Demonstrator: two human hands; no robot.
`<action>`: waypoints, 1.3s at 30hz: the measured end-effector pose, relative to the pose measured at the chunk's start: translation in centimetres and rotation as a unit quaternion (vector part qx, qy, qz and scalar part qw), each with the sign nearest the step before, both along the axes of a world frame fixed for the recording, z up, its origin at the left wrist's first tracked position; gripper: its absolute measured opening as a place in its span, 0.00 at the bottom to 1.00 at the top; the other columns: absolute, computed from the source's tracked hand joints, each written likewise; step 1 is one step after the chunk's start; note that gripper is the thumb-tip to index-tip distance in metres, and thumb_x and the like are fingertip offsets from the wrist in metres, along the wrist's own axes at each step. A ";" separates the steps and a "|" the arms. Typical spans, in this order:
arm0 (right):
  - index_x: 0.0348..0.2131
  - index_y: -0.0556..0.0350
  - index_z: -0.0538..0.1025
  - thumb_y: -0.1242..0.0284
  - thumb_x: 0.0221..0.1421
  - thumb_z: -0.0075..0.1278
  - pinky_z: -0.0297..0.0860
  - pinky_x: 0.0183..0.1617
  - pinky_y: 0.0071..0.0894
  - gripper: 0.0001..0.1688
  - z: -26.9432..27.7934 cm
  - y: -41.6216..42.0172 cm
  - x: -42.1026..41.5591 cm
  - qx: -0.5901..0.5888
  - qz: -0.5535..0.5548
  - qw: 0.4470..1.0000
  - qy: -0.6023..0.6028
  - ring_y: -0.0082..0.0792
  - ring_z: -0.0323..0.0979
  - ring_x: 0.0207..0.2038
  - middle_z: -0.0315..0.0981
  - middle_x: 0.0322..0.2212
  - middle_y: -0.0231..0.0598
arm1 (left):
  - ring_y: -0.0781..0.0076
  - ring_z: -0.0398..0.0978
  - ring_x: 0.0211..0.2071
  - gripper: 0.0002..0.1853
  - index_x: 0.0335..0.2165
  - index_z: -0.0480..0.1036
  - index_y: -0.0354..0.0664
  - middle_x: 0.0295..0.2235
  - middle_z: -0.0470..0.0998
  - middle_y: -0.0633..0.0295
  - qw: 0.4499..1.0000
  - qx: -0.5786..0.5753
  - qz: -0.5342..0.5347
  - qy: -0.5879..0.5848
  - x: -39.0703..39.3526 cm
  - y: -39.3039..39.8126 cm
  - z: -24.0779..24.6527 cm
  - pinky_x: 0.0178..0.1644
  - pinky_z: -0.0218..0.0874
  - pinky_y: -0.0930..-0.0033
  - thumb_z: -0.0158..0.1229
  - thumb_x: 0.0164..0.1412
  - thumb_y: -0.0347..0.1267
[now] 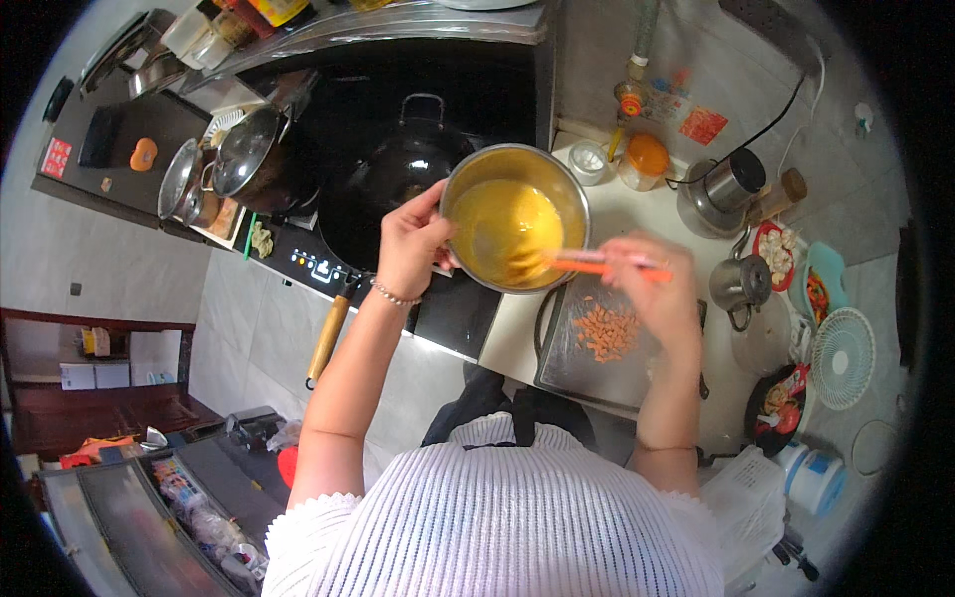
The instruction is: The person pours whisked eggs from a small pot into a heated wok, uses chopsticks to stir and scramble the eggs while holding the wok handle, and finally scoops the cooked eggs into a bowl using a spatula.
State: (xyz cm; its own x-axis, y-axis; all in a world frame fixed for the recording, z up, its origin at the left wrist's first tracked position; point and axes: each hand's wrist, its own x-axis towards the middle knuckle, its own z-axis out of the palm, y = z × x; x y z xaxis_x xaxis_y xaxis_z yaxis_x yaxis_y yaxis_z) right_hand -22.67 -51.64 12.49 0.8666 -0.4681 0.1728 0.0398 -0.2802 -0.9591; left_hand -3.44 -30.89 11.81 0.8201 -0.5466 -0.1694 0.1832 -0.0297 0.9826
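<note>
My left hand grips the rim of a round stainless steel bowl, which is tilted toward me. Inside it lies a yellow liquid that looks like beaten egg. In my right hand is a pair of orange chopsticks; their tips reach into the liquid, blurred by motion. Behind the bowl, a black wok sits on the black cooktop, partly hidden by the bowl. Below my right hand, small diced orange-brown pieces lie on a grey cutting board.
A wok's wooden handle juts over the cooktop's front edge. Left stands a lidded pot. At the right are a steel kettle-like pot, a red dish of garlic, a teal basket and a black bowl. An orange-lidded jar stands near the wall.
</note>
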 end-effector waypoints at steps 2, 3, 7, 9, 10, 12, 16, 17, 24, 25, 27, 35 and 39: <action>0.32 0.65 0.76 0.79 0.50 0.51 0.67 0.34 0.25 0.07 1.9 2.0 2.1 -0.086 -0.020 0.996 -0.028 0.29 0.72 0.29 0.74 0.26 0.42 | 0.85 0.67 0.12 0.28 0.50 0.67 0.34 0.17 0.70 0.70 1.000 -0.010 0.012 -0.004 0.1 1.3 0.6 0.14 0.60 0.84 0.49 0.46 0.16; 0.32 0.66 0.76 0.79 0.50 0.51 0.68 0.36 0.25 0.08 2.5 3.8 3.6 -0.127 -0.022 0.991 -0.043 0.29 0.72 0.31 0.74 0.27 0.42 | 0.84 0.67 0.12 0.28 0.50 0.67 0.34 0.17 0.70 0.70 0.999 -0.022 0.026 -0.003 0.3 2.5 0.2 0.14 0.59 0.84 0.48 0.46 0.17; 0.31 0.68 0.76 0.79 0.50 0.52 0.68 0.35 0.24 0.07 4.0 7.5 4.5 -0.082 0.170 0.980 -0.060 0.26 0.72 0.31 0.75 0.29 0.42 | 0.83 0.65 0.13 0.27 0.50 0.67 0.33 0.21 0.73 0.66 0.993 -0.092 0.067 0.044 0.6 6.1 1.0 0.13 0.54 0.84 0.47 0.46 0.17; 0.30 0.69 0.76 0.79 0.51 0.52 0.68 0.33 0.24 0.07 5.1 7.2 3.6 0.051 0.110 0.992 0.020 0.24 0.72 0.30 0.75 0.28 0.41 | 0.84 0.65 0.13 0.28 0.50 0.67 0.34 0.23 0.73 0.65 0.988 -0.090 0.111 0.052 0.5 8.6 1.0 0.13 0.53 0.84 0.46 0.46 0.17; 0.30 0.66 0.76 0.78 0.50 0.53 0.69 0.32 0.28 0.07 5.6 7.8 4.3 -0.098 0.055 0.993 -0.031 0.27 0.72 0.28 0.74 0.26 0.41 | 0.84 0.65 0.13 0.28 0.50 0.67 0.34 0.24 0.74 0.65 0.986 -0.113 0.109 0.063 0.5 9.5 1.2 0.13 0.53 0.85 0.46 0.47 0.16; 0.32 0.64 0.76 0.78 0.50 0.52 0.69 0.34 0.30 0.08 4.4 10.8 7.0 -0.184 0.111 0.968 -0.130 0.34 0.72 0.28 0.72 0.26 0.42 | 0.85 0.64 0.14 0.27 0.50 0.66 0.33 0.26 0.74 0.65 0.981 -0.121 0.127 0.080 0.3 10.4 1.6 0.13 0.52 0.85 0.45 0.48 0.16; 0.38 0.59 0.75 0.79 0.44 0.56 0.68 0.41 0.35 0.17 4.7 16.7 9.4 -0.209 0.213 0.947 -0.119 0.41 0.69 0.38 0.68 0.36 0.43 | 0.86 0.65 0.16 0.27 0.51 0.65 0.34 0.30 0.74 0.64 0.971 -0.167 0.156 0.064 0.8 15.2 2.2 0.13 0.51 0.87 0.44 0.49 0.17; 0.39 0.58 0.75 0.78 0.43 0.57 0.66 0.42 0.34 0.18 4.9 17.5 9.7 -0.237 0.191 0.942 -0.144 0.39 0.68 0.40 0.66 0.39 0.42 | 0.86 0.67 0.19 0.27 0.52 0.63 0.33 0.31 0.75 0.64 0.967 -0.176 0.176 0.054 0.9 16.4 2.5 0.14 0.52 0.87 0.45 0.50 0.17; 0.46 0.55 0.68 0.82 0.42 0.56 0.64 0.44 0.25 0.28 -2.8 23.2 10.5 0.149 0.106 0.971 -0.153 0.27 0.65 0.44 0.64 0.42 0.36 | 0.85 0.68 0.17 0.28 0.53 0.60 0.30 0.31 0.76 0.60 0.939 -0.167 0.299 0.007 1.9 26.1 2.3 0.12 0.53 0.86 0.46 0.50 0.18; 0.45 0.55 0.68 0.82 0.43 0.55 0.64 0.43 0.23 0.26 -4.6 24.7 10.8 0.294 0.104 0.943 -0.119 0.24 0.65 0.43 0.64 0.41 0.35 | 0.85 0.68 0.17 0.28 0.53 0.60 0.30 0.31 0.76 0.60 0.937 -0.167 0.306 0.010 2.0 27.4 1.9 0.12 0.53 0.85 0.46 0.50 0.18; 0.46 0.56 0.66 0.78 0.47 0.54 0.64 0.41 0.22 0.24 -8.9 27.5 12.0 0.379 0.122 0.917 -0.003 0.22 0.65 0.42 0.65 0.40 0.34 | 0.85 0.68 0.17 0.28 0.53 0.60 0.30 0.30 0.76 0.61 0.932 -0.174 0.319 0.012 2.1 29.6 0.9 0.12 0.53 0.85 0.46 0.50 0.18; 0.42 0.56 0.66 0.65 0.51 0.55 0.66 0.46 0.44 0.22 -14.2 36.6 16.5 0.692 0.189 0.660 0.224 0.39 0.70 0.38 0.70 0.29 0.38 | 0.86 0.67 0.16 0.29 0.53 0.59 0.30 0.30 0.75 0.61 0.910 -0.193 0.366 0.030 1.8 36.3 -0.8 0.12 0.55 0.87 0.47 0.49 0.19; 0.30 0.53 0.65 0.72 0.49 0.55 0.69 0.28 0.42 0.13 -15.3 38.6 16.6 0.681 0.062 0.717 0.133 0.32 0.67 0.20 0.64 0.18 0.35 | 0.86 0.67 0.16 0.29 0.53 0.59 0.30 0.32 0.75 0.60 0.904 -0.177 0.388 0.025 1.8 37.9 -0.9 0.12 0.55 0.88 0.48 0.49 0.20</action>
State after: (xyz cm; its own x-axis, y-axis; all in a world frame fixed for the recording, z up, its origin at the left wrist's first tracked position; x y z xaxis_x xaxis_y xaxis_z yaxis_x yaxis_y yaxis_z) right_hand -6.08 -13.04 -2.83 0.8336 0.0388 -0.5509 -0.2530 0.9136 -0.3184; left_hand -1.64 7.01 10.93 0.9759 0.1629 -0.1449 0.0593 0.4412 0.8954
